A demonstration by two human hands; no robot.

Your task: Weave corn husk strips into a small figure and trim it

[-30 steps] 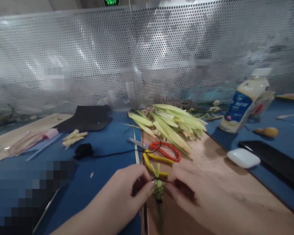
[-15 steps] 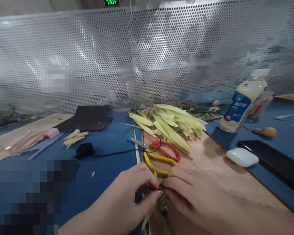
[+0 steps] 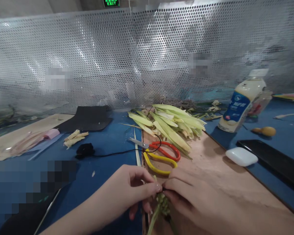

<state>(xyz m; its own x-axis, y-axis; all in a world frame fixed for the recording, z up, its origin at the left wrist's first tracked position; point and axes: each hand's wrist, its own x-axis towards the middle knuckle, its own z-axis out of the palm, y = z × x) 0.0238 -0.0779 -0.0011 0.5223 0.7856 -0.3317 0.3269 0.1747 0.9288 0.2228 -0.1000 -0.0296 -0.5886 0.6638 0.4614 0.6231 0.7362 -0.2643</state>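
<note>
Left hand [image 3: 132, 186]: thumb and index pinched together at the bundle's top, apparently on thread [image 3: 163, 188]; the other fingers curl loosely.
Right hand [image 3: 193, 194]: fingers closed together at the same spot, seemingly on thread too; the exact grip is hidden.
Bundle [image 3: 164, 206]: green and knobbly, just below the fingertips, over the board [image 3: 210, 160].
Done: the bundle looks gathered, with a dark band low on it.
Left over: the upper tie looks unfinished, though I cannot tell for sure; a green strip [image 3: 154, 219] hangs loose.
Scissors [image 3: 166, 145]: lying just ahead of the hands, handles parted, crossed by a cord [image 3: 112, 153].
Ball [image 3: 84, 150]: black, on the table [image 3: 107, 166], at the cord's far end.
Husks [image 3: 171, 122]: a loose, unbound pile beyond the scissors.
Right side: white case [image 3: 242, 156] beside a phone [image 3: 271, 163], bottle [image 3: 238, 106] behind.
</note>
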